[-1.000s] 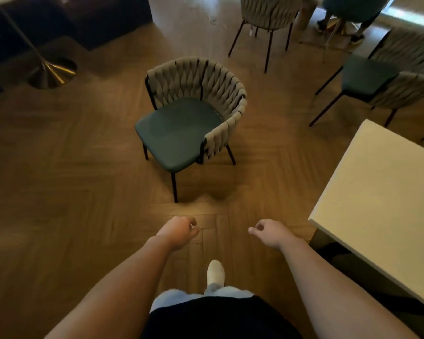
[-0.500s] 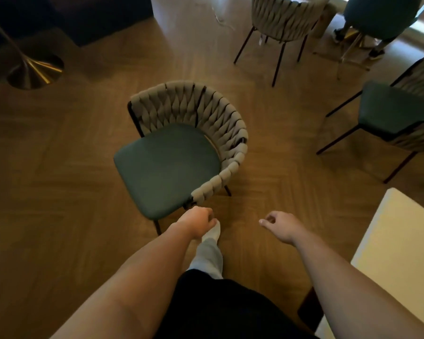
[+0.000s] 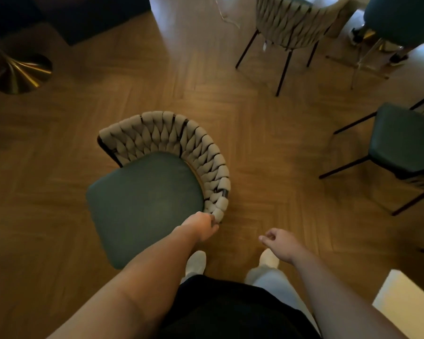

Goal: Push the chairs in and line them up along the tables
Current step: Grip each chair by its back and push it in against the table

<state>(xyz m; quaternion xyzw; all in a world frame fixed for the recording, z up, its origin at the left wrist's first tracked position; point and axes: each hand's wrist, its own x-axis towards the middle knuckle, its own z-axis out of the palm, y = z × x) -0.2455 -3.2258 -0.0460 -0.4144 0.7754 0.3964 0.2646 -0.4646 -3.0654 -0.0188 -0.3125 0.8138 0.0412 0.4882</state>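
A: Which chair do I have, and where does it stand?

B: The nearest chair (image 3: 145,201), green seat and woven grey backrest, stands on the herringbone wood floor (image 3: 267,148) at about 10 o'clock from my feet. Its backrest curves from 11 o'clock round to the near end of the weave, and the open front of the seat faces 7 o'clock.

A: State of the left hand?

B: My left hand (image 3: 202,226) is at the near end of the woven backrest, fingers curled over the last braid and touching it; it grips the chair there. The forearm crosses the near corner of the seat.

A: And the right hand?

B: My right hand (image 3: 278,241) hangs free over the floor at 1 o'clock, fingers loosely curled, holding nothing and well apart from the chair.

A: What else lies in view?

B: A second woven chair (image 3: 287,23) stands at 12 to 1 o'clock on thin black legs. A third chair (image 3: 406,143) with a green seat is at 2 o'clock. A pale table corner (image 3: 406,304) shows at 4 o'clock, well apart from the gripped chair. A brass lamp base (image 3: 22,74) sits at 10 o'clock, far out. My two white shoes (image 3: 196,263) point toward 12 o'clock
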